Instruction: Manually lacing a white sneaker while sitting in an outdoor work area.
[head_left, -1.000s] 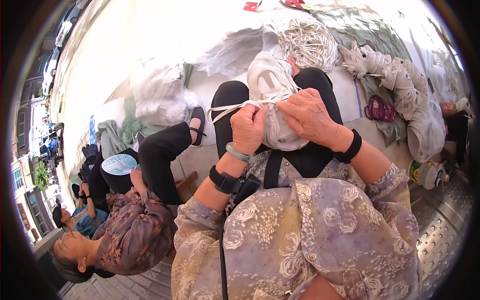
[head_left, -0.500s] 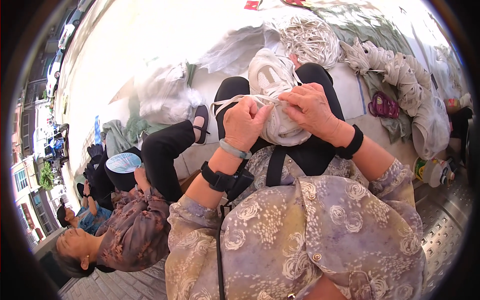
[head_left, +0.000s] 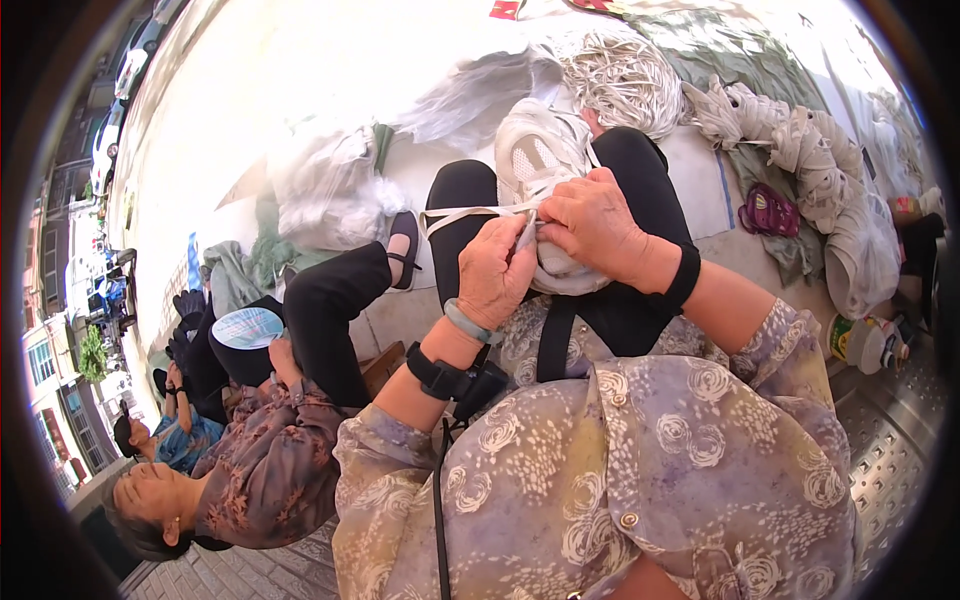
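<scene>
A white sneaker [head_left: 545, 150] rests between my knees, toe pointing away from me. Both hands work at its upper near the eyelets. My left hand [head_left: 495, 268] pinches, with thumb and forefinger at the sneaker's edge where a white shoelace [head_left: 470, 213] passes. That lace trails off to the left over my left knee. My right hand [head_left: 598, 225] has its fingers bent together on the lace beside the left fingertips. Exactly where the lace runs between the fingers is partly hidden by the hands.
Beyond my knees lies a big heap of white laces [head_left: 622, 85]. To the right, a chain of white sneakers [head_left: 815, 150] lies near a maroon pouch [head_left: 768, 210]. Clear plastic bags [head_left: 335, 190] are at left. A seated person [head_left: 270, 460] holds a round fan [head_left: 247, 328].
My hands have drawn closer together over the sneaker, the right one moving left. The lace on the left now looks straighter.
</scene>
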